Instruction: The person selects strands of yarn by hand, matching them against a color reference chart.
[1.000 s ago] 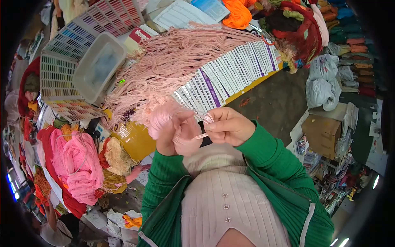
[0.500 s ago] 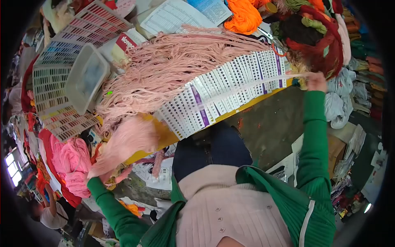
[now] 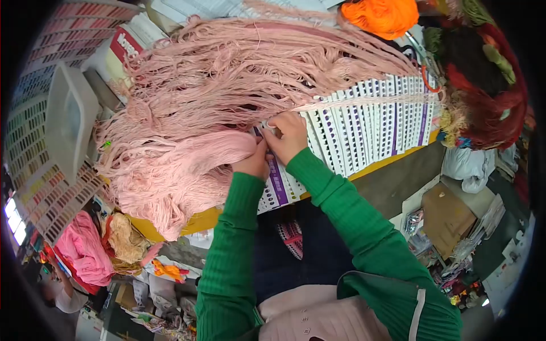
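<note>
Yellow table (image 3: 203, 220): left hand (image 3: 253, 163) holds pink yarn (image 3: 210, 152).

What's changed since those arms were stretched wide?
The bare left hand moved right and the bare right hand left, close together over the white dotted cards. The right released the far end of the pale pink yarn strand, now lying across the cards. The orange yarn bundle and pale pink yarn heap stayed.
</note>
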